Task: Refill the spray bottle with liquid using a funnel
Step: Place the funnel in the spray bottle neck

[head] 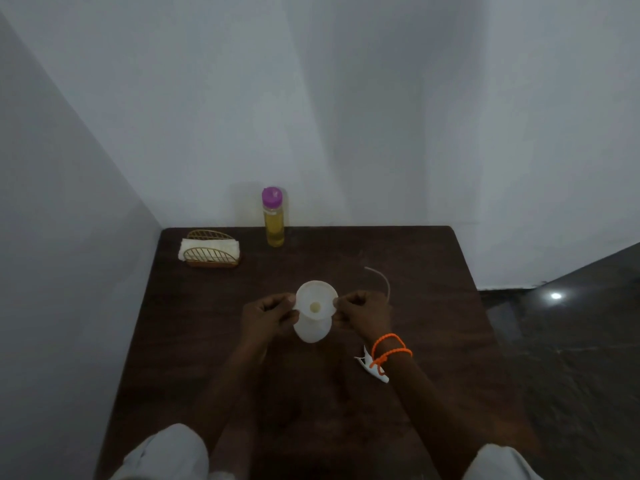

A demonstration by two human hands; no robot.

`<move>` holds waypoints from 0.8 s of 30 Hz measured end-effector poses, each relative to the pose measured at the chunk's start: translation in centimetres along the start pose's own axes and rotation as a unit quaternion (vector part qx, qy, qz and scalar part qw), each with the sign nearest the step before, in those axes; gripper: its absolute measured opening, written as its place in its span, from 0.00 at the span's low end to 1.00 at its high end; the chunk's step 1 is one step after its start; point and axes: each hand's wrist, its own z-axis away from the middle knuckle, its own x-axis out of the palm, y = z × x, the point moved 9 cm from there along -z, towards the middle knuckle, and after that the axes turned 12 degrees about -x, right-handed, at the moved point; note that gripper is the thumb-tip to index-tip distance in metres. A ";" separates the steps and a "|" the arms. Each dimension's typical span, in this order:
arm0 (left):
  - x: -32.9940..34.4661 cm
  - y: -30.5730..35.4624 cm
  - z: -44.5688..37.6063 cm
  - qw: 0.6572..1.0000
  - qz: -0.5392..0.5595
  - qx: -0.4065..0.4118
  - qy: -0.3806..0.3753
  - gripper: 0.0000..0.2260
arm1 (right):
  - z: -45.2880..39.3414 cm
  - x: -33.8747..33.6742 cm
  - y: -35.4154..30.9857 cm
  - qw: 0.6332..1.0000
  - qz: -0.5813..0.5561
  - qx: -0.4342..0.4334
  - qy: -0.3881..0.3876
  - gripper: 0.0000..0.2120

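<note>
Dim pic overall, low light, grainy and soft w/ muted colours. Walls read grey-blue w/ broad soft shadow bands, no hard edges. Desk very dark, wood grain barely visible. One small bright glare spot on the glossy floor at right, reflecting a light overhead. Faint shadow on wall behind the yellow bottle. Wide-angle distortion: wall corner lines bow and lean at edges. White funnel is brightest thing, slightly blown out, detail fuzzy.
</note>
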 end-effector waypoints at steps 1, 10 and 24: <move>0.1 0.0 0.0 1.000 -0.005 0.001 -0.002 0.06 | -0.1 0.1 0.0 1.000 0.002 0.002 -0.002 0.05; -0.5 0.4 -1.2 1.000 -0.002 -0.021 -0.014 0.07 | -1.0 -0.2 -0.1 0.996 0.081 -0.016 -0.034 0.07; -1.4 16.1 -7.4 0.951 -0.197 0.179 0.158 0.17 | -11.2 4.0 -7.5 0.955 0.234 -0.178 -0.046 0.07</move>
